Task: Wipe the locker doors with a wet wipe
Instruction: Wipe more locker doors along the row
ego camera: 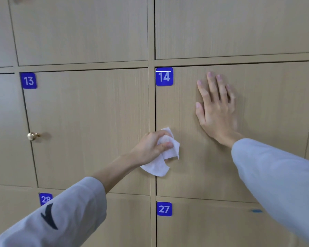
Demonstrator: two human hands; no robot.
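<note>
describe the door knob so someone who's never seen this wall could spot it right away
On the wall of tan locker doors, find door 13, marked by a blue tag. The knob sits midway down its left edge. It is small, round and brass-coloured, the only knob in view.

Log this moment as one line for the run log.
left hand: holds wipe at door 14 left edge | right hand: flat on door 14

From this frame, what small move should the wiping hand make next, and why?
Probably sweep the crumpled white wet wipe rightward across the tan wooden door 14. The left hand holds it at that door's left edge, while the right hand lies flat on the panel.
</note>
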